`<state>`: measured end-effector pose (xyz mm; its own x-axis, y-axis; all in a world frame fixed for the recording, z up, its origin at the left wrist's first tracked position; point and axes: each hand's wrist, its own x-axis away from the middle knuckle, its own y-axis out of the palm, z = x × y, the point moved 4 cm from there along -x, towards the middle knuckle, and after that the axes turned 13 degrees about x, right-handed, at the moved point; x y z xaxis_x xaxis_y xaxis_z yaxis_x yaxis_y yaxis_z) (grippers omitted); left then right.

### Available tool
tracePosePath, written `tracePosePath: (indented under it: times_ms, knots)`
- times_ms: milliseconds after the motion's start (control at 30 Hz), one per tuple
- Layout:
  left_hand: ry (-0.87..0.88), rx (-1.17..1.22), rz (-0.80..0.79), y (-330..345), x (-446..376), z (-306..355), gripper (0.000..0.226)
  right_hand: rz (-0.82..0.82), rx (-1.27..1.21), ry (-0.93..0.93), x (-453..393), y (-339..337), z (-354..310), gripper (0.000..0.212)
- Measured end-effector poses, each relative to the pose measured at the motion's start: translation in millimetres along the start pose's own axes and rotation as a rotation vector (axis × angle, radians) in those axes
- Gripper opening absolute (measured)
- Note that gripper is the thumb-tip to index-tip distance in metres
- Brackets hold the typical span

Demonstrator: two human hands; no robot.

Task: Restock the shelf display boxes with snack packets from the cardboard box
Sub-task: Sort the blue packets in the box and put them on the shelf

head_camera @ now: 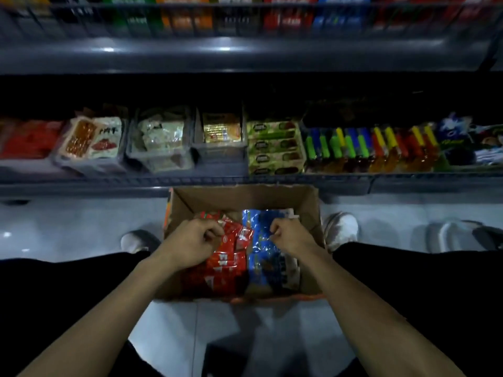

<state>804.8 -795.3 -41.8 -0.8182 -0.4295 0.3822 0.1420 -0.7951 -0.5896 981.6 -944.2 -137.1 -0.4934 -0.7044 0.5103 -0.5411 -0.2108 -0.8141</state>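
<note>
Crouching over the cardboard box (245, 197) at lower centre of the frame, left hand (190, 244) pinching red packets (228, 257) with curled fingers, right hand (292, 236) pinching blue packets (261, 268) likewise, probably light, crinkly and slippery, best taken by the edges.

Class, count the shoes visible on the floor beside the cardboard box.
2: left shoe left of the cardboard box; right shoe to its right. Both are partly hidden.

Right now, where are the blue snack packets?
In the head view, the blue packets lie in the right half of the cardboard box on the floor, beside the red packets, with the right hand pinching them.
</note>
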Motion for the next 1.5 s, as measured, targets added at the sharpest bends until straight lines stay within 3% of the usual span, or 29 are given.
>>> tracePosePath:
  times_ms: [100,233,367,467,533,600,733,900,1033,1167,1267,1400,1500]
  knots:
    - [-0.082,0.08,-0.003,19.7,9.5,-15.7,0.021,-0.109,0.057,0.029,0.4,38.8,12.5,0.009]
    - [-0.195,0.173,-0.003,44.5,18.5,-31.9,0.02,-0.219,0.238,-0.002,-7.2,80.8,19.7,0.04]
    - [-0.278,0.212,-0.057,63.2,20.7,-40.7,0.017,-0.198,0.577,-0.083,-19.3,104.8,18.5,0.067]
    - [-0.327,0.218,-0.081,65.2,23.4,-49.6,0.015,-0.143,0.701,-0.028,-29.7,120.0,22.1,0.064]
    - [-0.345,0.245,-0.057,62.8,23.1,-57.5,0.019,-0.068,0.724,0.009,-31.7,119.1,22.4,0.05]
    - [-0.365,0.271,-0.037,61.9,21.6,-64.9,0.021,-0.083,0.709,0.029,-34.5,123.2,26.4,0.036]
    - [-0.461,0.42,0.007,62.8,18.5,-75.6,0.015,-0.114,0.614,0.068,-35.5,125.8,29.1,0.03]
    - [-0.488,0.459,0.035,63.5,6.0,-72.5,0.013,-0.292,0.196,0.037,-30.5,112.8,26.6,0.036]
    - [-0.493,0.442,0.078,72.1,-9.1,-72.2,0.016,-0.226,-0.045,0.024,-31.6,70.7,21.2,0.036]
    - [-0.417,0.522,0.153,78.3,-21.5,-59.9,0.044,-0.204,-0.232,-0.048,-27.0,23.5,0.5,0.032]
    - [-0.342,0.592,0.227,76.8,-23.5,-49.6,0.016,-0.256,-0.33,-0.106,-19.6,9.6,-12.5,0.031]
    - [-0.399,0.502,0.42,68.1,-15.0,-64.1,0.016,-0.189,-0.275,0.007,-27.1,38.9,2.1,0.022]
    - [-0.489,0.448,0.453,65.6,-3.0,-74.5,0.016,-0.283,-0.024,0.054,-27.4,88.8,24.6,0.03]
